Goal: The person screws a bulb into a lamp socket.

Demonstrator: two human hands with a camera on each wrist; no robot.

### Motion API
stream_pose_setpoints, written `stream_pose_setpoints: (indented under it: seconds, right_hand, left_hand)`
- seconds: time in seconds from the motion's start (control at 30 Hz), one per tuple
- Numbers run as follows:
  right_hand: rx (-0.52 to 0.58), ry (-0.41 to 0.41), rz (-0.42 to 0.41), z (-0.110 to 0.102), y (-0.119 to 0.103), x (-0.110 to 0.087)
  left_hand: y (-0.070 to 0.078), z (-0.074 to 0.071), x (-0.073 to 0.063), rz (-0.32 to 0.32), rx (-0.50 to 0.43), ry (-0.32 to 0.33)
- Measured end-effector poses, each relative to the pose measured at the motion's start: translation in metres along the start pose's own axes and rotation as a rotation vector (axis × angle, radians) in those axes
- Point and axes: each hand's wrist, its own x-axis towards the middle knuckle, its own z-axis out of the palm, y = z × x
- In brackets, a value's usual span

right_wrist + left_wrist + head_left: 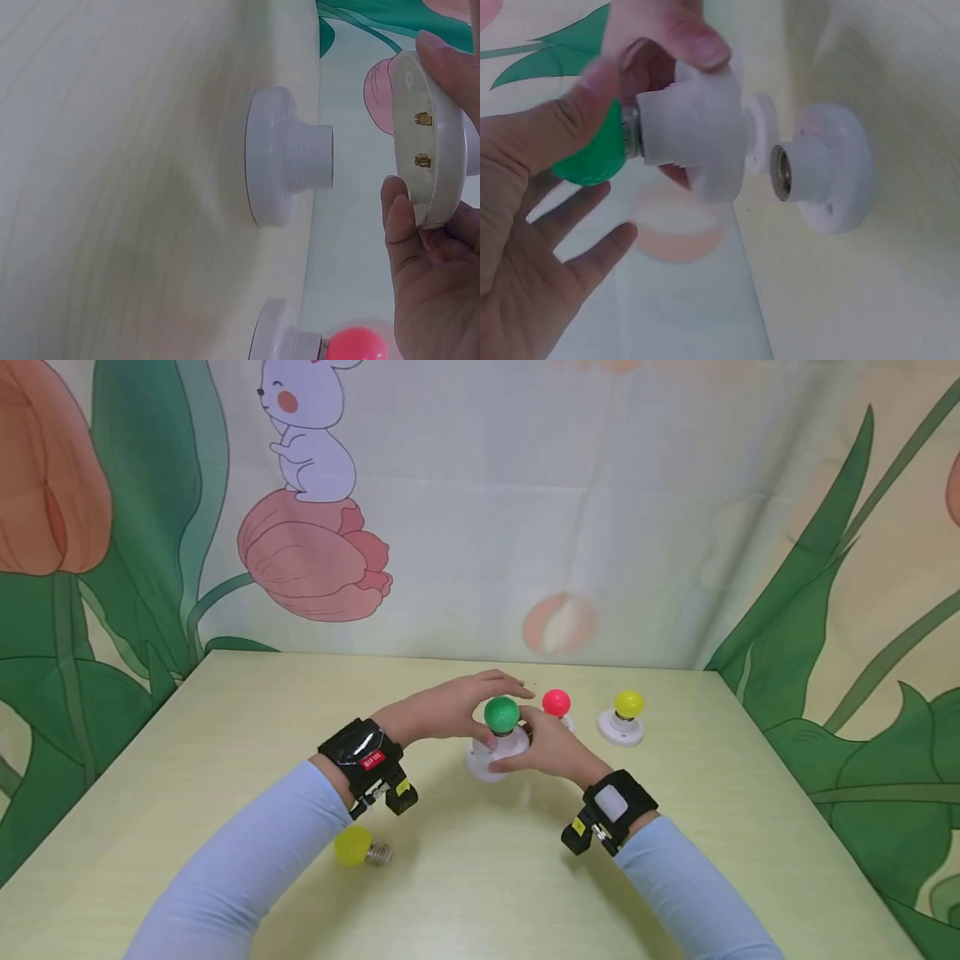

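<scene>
Holding up a white lamp socket (pixel 712 135) with the right hand (pixel 555 747) here, thumb and fingers gripping its round base, off the bench (pixel 465 877). The green bulb (pixel 502 715) sits in that socket right between the two hands, with a bit of metal thread showing under the glass. The left hand (pixel 453 708) is around the bulb, fingers pretty straight and spread, thumb lying across it in the left wrist view; can't really tell how firmly it's touching, if at all. The right wrist cam catches the hollow underside of the held socket, with little brass terminals (pixel 424 118) inside. Just below the hands there's a second socket (pixel 829 169) standing on the bench, threaded mouth showing. The red bulb (pixel 557 702) is upright in its own socket (pixel 277 330) just behind the right hand, and further out to the right of that hand there's a yellow bulb (pixel 629 703) in a white holder (pixel 621 732). Another loose yellow one (pixel 353 846) is lying on its side, nearer the person than the left hand, right by the left forearm.
</scene>
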Motion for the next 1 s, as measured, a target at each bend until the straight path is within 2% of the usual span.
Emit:
stream_pose_setpoints:
  seconds: [0.1, 0.2, 0.3, 0.43, 0.57, 0.63, 0.83, 0.93, 1.0]
  right_hand:
    - [0.014, -0.003, 0.0, -0.001, -0.001, 0.0]
    - [0.031, -0.009, -0.01, -0.002, -0.002, -0.001]
    - [0.036, -0.011, -0.009, -0.002, -0.002, -0.001]
    - [0.031, -0.014, -0.009, -0.001, -0.003, 0.0]
    - [0.019, -0.015, -0.016, 0.001, -0.003, 0.0]
    - [0.007, -0.012, -0.018, 0.001, -0.003, 0.0]
    - [-0.012, -0.002, -0.005, 0.001, -0.004, 0.0]
    - [0.004, 0.001, -0.013, 0.0, -0.004, 0.0]
    - [0.014, 0.0, -0.022, 0.0, -0.004, 0.0]
  left_hand:
    - [-0.002, -0.005, -0.002, 0.052, -0.06, -0.033]
    - [0.0, -0.006, -0.002, 0.066, -0.061, -0.019]
    - [0.002, -0.004, 0.0, 0.021, -0.004, 0.023]
    - [0.005, 0.001, 0.003, -0.075, 0.101, 0.079]
    - [0.005, 0.005, 0.003, -0.116, 0.13, 0.101]
    - [0.003, 0.005, 0.002, -0.105, 0.109, 0.09]
    - [-0.005, -0.001, -0.004, 0.006, -0.084, -0.019]
    - [-0.005, -0.005, -0.006, 0.046, -0.12, -0.028]
    - [-0.004, -0.006, -0.007, 0.047, -0.111, -0.011]
